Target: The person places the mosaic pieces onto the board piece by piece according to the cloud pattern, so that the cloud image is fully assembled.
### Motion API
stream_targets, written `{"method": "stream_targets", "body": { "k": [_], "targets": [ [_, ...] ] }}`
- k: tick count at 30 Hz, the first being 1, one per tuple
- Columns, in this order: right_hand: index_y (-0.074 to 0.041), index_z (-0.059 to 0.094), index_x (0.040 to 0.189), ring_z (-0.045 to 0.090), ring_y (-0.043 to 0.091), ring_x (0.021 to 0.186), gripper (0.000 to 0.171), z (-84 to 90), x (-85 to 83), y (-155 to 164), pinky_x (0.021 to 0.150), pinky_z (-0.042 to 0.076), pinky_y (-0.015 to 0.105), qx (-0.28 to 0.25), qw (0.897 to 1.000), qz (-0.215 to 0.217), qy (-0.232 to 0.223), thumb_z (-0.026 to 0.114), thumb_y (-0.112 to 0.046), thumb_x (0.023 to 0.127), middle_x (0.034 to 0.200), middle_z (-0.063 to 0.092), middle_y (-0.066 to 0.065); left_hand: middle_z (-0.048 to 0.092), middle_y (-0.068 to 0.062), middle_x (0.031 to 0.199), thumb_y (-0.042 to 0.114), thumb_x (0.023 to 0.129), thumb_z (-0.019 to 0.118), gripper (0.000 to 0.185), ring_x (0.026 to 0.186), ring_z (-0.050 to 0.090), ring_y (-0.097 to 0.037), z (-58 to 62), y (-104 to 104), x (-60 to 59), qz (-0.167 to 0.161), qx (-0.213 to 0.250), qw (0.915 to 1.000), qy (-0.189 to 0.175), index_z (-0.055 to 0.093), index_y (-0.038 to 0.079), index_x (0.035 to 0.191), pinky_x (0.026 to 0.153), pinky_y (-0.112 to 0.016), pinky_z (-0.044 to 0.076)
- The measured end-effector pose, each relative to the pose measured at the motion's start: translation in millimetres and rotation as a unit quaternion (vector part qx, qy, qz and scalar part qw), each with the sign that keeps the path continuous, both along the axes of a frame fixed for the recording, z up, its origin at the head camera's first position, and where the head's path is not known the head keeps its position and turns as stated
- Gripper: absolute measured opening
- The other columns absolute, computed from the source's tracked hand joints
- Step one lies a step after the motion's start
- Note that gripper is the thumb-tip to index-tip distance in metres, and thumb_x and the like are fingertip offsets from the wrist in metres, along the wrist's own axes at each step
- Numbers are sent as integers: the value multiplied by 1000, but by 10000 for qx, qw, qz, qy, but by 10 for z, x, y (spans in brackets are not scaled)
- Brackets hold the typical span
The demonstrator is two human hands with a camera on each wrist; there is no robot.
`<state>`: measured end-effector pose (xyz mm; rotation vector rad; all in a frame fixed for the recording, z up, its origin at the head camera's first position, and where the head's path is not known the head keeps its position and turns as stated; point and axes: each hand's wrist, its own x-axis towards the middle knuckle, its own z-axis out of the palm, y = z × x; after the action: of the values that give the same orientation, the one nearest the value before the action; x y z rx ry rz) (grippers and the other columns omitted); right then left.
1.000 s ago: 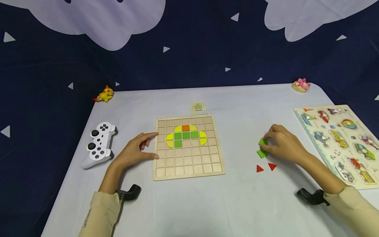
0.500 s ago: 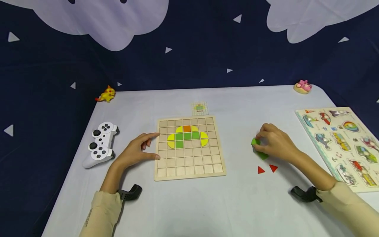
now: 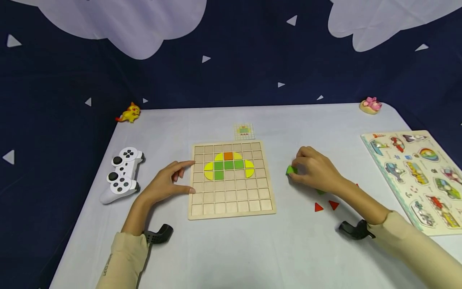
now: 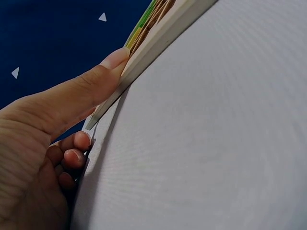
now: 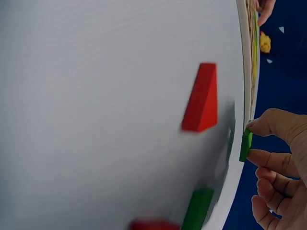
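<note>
Here the right hand point(image 3: 317, 170) fingers pinch a flat green tile point(image 3: 290, 170); left hand point(image 3: 164, 184) fingers rest relaxed against the gridded wooden board point(image 3: 231, 200).

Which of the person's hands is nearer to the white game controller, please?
Left. The left hand rests at the wooden grid board's left edge, just right of the white game controller. The right hand, pinching a green piece, is beyond the board's far side.

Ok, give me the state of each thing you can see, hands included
Left hand: open, thumb touching the grid board's edge.
Right hand: pinching a green tile.
Grid board: flat, partly filled.
Red triangles: loose on the table.
Game controller: untouched.
</note>
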<state>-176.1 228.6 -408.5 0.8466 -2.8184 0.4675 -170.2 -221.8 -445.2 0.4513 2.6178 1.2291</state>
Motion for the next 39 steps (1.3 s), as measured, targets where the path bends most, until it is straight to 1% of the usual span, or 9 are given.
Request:
{"method": "stream_targets", "body": {
  "k": [6,17,23,26,31,39],
  "targets": [
    [-4,74,83,49,16,86,19,14,-44,-174,72,48,35,-126,9997,191,-44,83,-16,72,89,54,2,44,-6,94,27,73,89,81,83,38,-18,9,-13,-8,-32,53,10000,32,52,14,144,73,-29,33],
    [-3,75,86,50,19,88,21,53,-91,-557,74,48,35,-118,9983,562,-113,82,-19,74,93,56,5,44,-5,93,25,72,90,82,82,38,-18,7,-4,-1,-16,50,10000,37,52,13,143,72,-29,33],
    [-5,74,86,50,18,88,21,72,-113,-740,75,47,34,-140,9965,813,-113,81,-22,75,93,56,4,43,-4,92,24,71,90,81,81,39,-18,11,-7,-2,-5,69,9999,87,53,13,142,72,-29,33],
    [-6,74,85,49,18,87,21,79,-121,-836,74,47,34,-140,9952,968,-96,80,-23,76,93,56,4,44,-5,93,25,72,90,81,82,38,-18,16,-2,-7,-16,69,10000,26,53,14,143,73,-30,33],
    [-6,74,85,48,18,86,21,75,-130,-1007,74,46,33,-57,9925,1214,-89,79,-24,76,93,55,4,44,-6,94,27,73,89,81,82,38,-18,0,12,-12,-25,75,10000,-44,52,14,143,73,-29,33],
    [-6,76,85,47,15,84,21,55,-171,-1314,71,44,29,139,9878,1550,33,79,-26,79,89,54,1,45,-6,93,26,73,90,80,81,38,-17,8,2,4,-3,113,9999,24,53,13,143,72,-29,33]
  ]
}}
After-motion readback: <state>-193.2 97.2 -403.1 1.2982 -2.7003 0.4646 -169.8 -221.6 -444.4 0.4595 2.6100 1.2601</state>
